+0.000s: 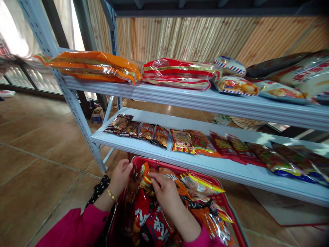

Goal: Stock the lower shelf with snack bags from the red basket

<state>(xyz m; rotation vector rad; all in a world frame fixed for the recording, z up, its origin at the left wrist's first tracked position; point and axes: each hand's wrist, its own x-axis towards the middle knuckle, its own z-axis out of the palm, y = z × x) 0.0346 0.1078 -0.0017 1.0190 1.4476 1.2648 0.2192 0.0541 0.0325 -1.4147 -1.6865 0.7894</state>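
Note:
A red plastic basket filled with snack packets stands below the front of the shelf. My right hand reaches into it, thumb and fingers pinched on a small orange and yellow snack packet. At the basket's left back corner is my left hand, its fingers curled beside a dark brown packet; what they grip is hidden. Red packets with white lettering lie under my right wrist. Orange packets and a clear packet with yellow edges fill the right side.
A row of snack packets lies along the lower blue-white shelf. Larger orange bags, red bags and white bags rest on the shelf above. The perforated upright post stands left of the basket. A small box sits on the tiled floor.

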